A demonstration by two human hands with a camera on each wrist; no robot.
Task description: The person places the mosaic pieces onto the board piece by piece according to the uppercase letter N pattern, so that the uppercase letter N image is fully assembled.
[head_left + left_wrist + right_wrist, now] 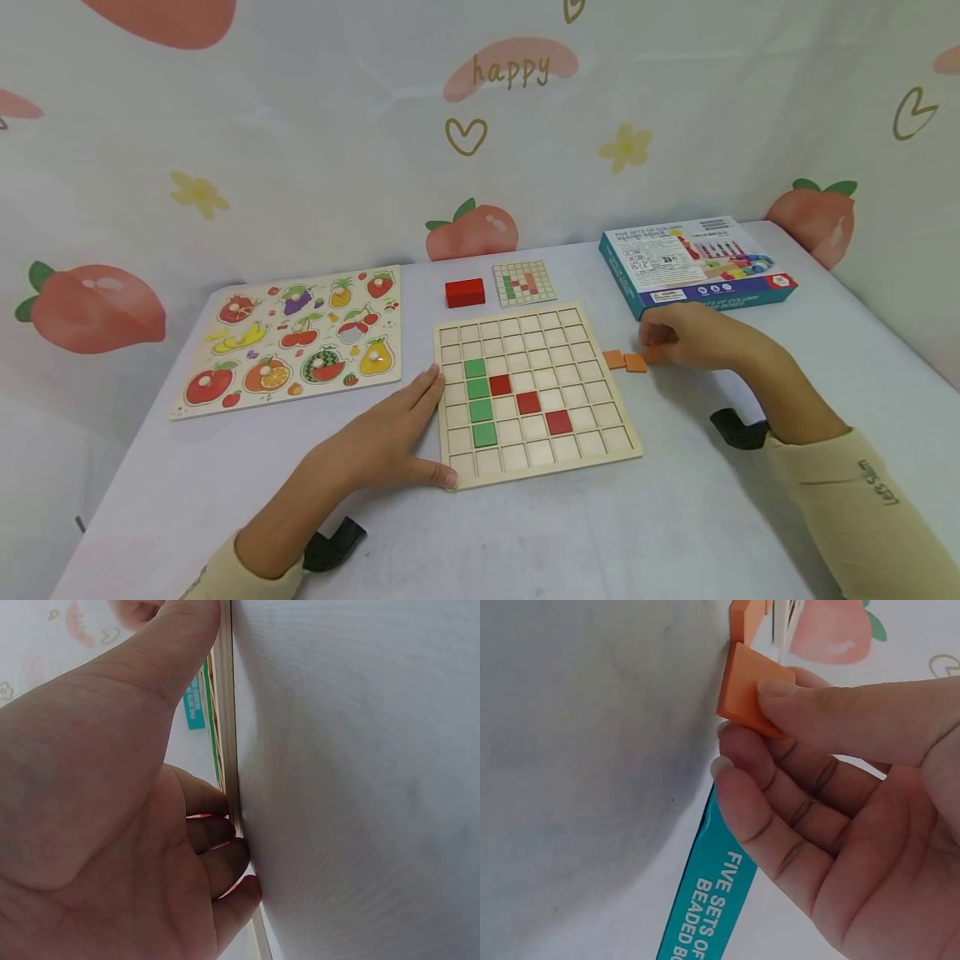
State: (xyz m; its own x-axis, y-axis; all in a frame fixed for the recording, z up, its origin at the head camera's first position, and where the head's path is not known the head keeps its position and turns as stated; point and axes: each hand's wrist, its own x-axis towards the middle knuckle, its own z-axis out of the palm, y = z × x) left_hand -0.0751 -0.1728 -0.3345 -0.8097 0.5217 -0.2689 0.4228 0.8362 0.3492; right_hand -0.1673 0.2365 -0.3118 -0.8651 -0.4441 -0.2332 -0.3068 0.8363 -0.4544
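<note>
A wooden grid board lies mid-table with a column of several green tiles and three red tiles stepping down diagonally. My left hand rests at its near left corner, fingers along the left side and thumb on the front edge. In the left wrist view the fingertips touch the board's edge. To the right of the board, my right hand pinches an orange tile between thumb and fingers, low over the table. Two more orange tiles lie between that hand and the board.
Behind the board are a red block and a small pattern card. A fruit knob puzzle lies at the left. At the back right is a flat beaded-box carton, close behind my right hand. A printed cloth hangs behind the table.
</note>
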